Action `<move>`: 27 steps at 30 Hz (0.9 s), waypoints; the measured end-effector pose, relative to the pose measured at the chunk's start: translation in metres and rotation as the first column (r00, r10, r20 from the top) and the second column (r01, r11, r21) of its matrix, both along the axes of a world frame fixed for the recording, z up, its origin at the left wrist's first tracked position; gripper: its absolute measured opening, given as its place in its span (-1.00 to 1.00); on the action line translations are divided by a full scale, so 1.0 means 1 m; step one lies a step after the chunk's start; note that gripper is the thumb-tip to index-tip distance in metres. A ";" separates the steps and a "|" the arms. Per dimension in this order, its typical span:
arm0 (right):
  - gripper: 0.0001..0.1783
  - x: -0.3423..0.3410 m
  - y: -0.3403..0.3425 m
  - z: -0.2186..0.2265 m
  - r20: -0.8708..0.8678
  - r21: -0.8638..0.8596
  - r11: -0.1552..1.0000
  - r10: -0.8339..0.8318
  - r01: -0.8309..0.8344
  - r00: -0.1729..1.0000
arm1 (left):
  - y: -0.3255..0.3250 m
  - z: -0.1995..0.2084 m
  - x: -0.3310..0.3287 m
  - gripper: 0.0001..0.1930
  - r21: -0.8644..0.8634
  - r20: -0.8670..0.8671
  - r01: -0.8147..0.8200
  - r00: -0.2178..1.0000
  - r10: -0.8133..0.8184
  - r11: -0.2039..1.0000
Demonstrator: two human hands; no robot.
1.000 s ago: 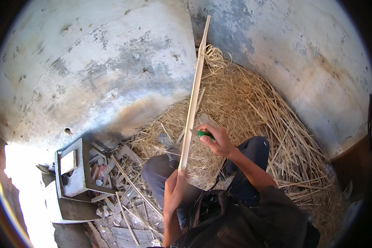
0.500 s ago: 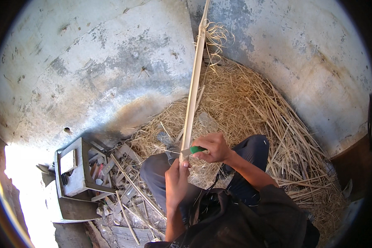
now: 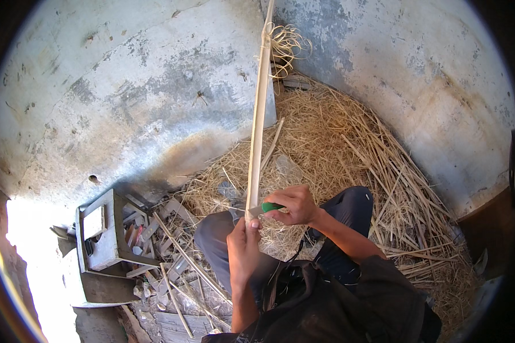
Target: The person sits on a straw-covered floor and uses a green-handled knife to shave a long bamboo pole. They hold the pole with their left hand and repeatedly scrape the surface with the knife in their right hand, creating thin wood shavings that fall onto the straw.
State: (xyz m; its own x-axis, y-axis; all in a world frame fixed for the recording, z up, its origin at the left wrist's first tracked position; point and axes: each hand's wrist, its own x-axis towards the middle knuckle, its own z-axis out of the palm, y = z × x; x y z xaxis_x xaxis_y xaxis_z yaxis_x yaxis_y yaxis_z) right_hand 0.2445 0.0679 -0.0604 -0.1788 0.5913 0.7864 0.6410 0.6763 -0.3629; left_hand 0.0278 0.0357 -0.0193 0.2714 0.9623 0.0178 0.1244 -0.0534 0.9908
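Note:
A long pale split bamboo strip (image 3: 256,137) slants up and away from my lap, with a tuft of thin curled shavings (image 3: 286,47) clinging near its far end. My left hand (image 3: 244,246) grips the strip's near end between thumb and fingers, close to my left knee. Closed around the green handle of a knife (image 3: 272,207) is my right hand (image 3: 294,206). The knife's short, flat metal blade lies against the strip, just beyond my left thumb. Part of the handle is hidden by my right fingers.
Pale shavings (image 3: 317,126) cover the floor ahead, and long thin strips (image 3: 395,171) lie heaped along the right wall. On the left a worn wooden box (image 3: 106,246) sits beside scraps and loose sticks. Stained walls (image 3: 154,74) meet in the corner beyond.
The strip's far end and its curls have swung left. My left hand, the blade and the near end have shifted slightly; both hands keep their grips.

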 end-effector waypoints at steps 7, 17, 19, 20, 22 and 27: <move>-0.60 0.000 0.000 0.003 0.024 0.026 1.000 -0.013 0.012 1.000 | -0.004 0.003 -0.004 -0.64 -0.038 -0.004 0.003 1.000 -0.003 0.999; -0.57 0.015 0.007 0.008 -0.098 -0.003 0.996 -0.092 0.093 0.991 | -0.012 -0.001 -0.012 -0.58 -0.084 -0.046 0.049 0.998 -0.053 0.995; -0.53 0.031 0.015 0.008 -0.174 -0.020 0.987 -0.161 0.160 0.971 | -0.018 -0.005 -0.012 -0.60 -0.080 -0.028 0.103 0.994 -0.105 0.991; -0.51 0.038 0.017 0.009 -0.212 -0.029 0.981 -0.195 0.193 0.958 | -0.021 -0.008 -0.013 -0.60 -0.078 -0.020 0.129 0.991 -0.131 0.988; -0.49 0.045 0.013 0.015 -0.241 -0.090 0.978 -0.203 0.187 0.949 | -0.027 -0.017 -0.014 -0.60 -0.072 -0.009 0.143 0.990 -0.144 0.987; -0.51 0.035 0.006 0.002 -0.161 -0.070 0.996 -0.064 0.053 0.985 | -0.028 -0.007 -0.008 -0.60 -0.104 0.018 0.114 0.994 -0.112 0.988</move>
State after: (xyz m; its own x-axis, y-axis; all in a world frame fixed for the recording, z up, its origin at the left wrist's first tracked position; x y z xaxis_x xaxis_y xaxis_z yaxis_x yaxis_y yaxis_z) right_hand 0.2797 0.0735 -0.0587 -0.0152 0.6477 0.7617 0.6073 0.6112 -0.5076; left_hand 0.0196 0.0078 -0.0266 0.3789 0.9222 -0.0776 0.1117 0.0376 0.9930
